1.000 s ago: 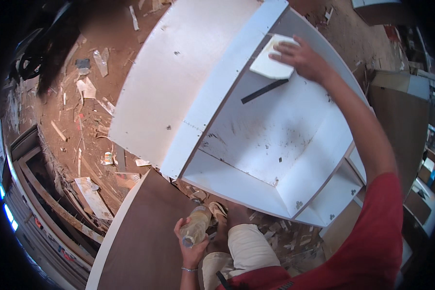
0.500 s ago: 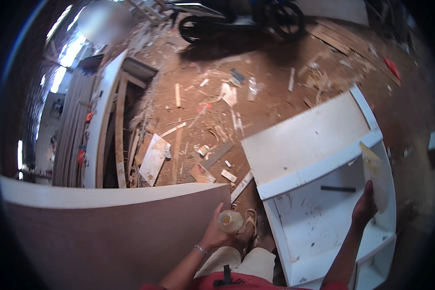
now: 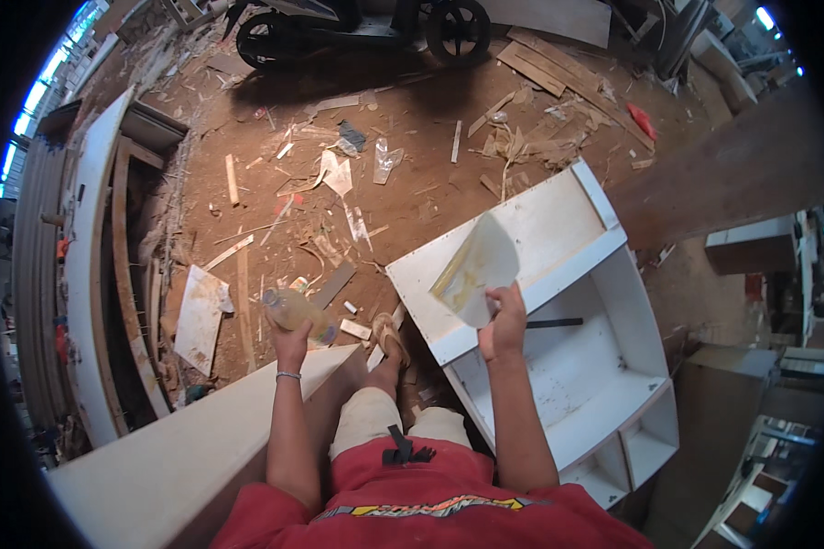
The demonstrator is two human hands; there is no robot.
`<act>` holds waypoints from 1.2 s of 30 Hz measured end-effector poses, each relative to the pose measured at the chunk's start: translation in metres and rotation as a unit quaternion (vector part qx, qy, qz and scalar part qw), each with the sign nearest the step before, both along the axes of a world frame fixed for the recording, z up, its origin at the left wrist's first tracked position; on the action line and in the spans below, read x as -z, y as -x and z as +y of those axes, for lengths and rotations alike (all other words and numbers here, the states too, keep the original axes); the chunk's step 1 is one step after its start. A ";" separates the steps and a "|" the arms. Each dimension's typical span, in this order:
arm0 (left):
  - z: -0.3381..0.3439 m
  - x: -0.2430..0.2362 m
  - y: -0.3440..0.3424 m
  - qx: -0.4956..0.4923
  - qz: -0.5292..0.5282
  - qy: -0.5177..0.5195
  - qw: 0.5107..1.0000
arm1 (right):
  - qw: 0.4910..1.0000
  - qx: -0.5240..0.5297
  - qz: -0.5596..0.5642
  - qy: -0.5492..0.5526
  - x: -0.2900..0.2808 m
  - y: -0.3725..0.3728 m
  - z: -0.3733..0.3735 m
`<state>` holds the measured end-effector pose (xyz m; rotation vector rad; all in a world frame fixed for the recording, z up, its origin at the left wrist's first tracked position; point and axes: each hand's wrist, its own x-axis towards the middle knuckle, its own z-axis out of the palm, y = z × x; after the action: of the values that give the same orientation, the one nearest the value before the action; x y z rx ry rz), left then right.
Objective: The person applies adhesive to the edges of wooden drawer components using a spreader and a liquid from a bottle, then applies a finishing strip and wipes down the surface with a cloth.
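Observation:
My left hand (image 3: 290, 344) is closed around a cloudy plastic bottle (image 3: 293, 313), tilted well over above the littered floor, its narrow end to the left. Whatever is inside looks pale yellowish. In my right hand (image 3: 504, 328) is a thin, whitish, bendable sheet (image 3: 492, 261), pinched at its lower corner. Yellow-brown smears mark the sheet's left edge. It hangs over the side panel of a white cabinet (image 3: 549, 306) that lies to my right with its compartments facing up. A dark strip (image 3: 555, 322) rests inside the cabinet, just right of that hand.
A pale-edged board piece (image 3: 211, 425) stands close by my left leg. Wood scraps and offcuts (image 3: 201, 316) litter the dirt floor ahead. Long panels (image 3: 92, 274) lean at the left. A motorbike (image 3: 357, 32) stands at the back, and planks (image 3: 558, 78) lie beyond the cabinet.
The view has swung right. My left hand has moved forward and tipped the bottle sideways. My right hand has carried the sheet leftward, from the cabinet's far right to over its side panel.

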<state>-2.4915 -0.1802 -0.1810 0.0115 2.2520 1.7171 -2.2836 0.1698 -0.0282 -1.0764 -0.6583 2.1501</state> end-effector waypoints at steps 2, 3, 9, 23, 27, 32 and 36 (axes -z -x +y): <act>0.007 0.027 0.031 -0.077 0.030 0.021 0.996 | 0.999 -0.016 -0.038 -0.024 -0.005 0.035 -0.005; -0.010 0.052 0.045 -0.092 0.049 0.069 0.992 | 0.997 -0.039 -0.053 -0.030 -0.006 0.054 -0.012; -0.039 0.099 0.083 -0.227 0.035 0.135 0.964 | 0.944 -0.071 -0.110 -0.302 -0.062 0.129 -0.001; -0.056 0.014 0.194 -0.237 -0.028 0.149 0.960 | 0.977 0.142 0.153 -0.042 -0.082 0.285 0.233; -0.050 -0.008 0.278 -0.175 0.013 0.220 0.960 | 0.983 0.092 0.001 -0.161 0.015 0.269 0.294; 0.009 -0.039 0.398 -0.075 0.013 0.234 0.969 | 0.941 0.107 -0.213 -0.240 0.087 0.349 0.331; 0.102 -0.069 0.518 0.078 -0.032 0.355 0.931 | 0.957 0.153 -0.137 -0.207 0.102 0.411 0.366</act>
<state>-3.0092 -0.0778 -0.1120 -0.0246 2.6018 0.7413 -2.6946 0.5355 -0.1299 -1.1613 -0.9503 1.5262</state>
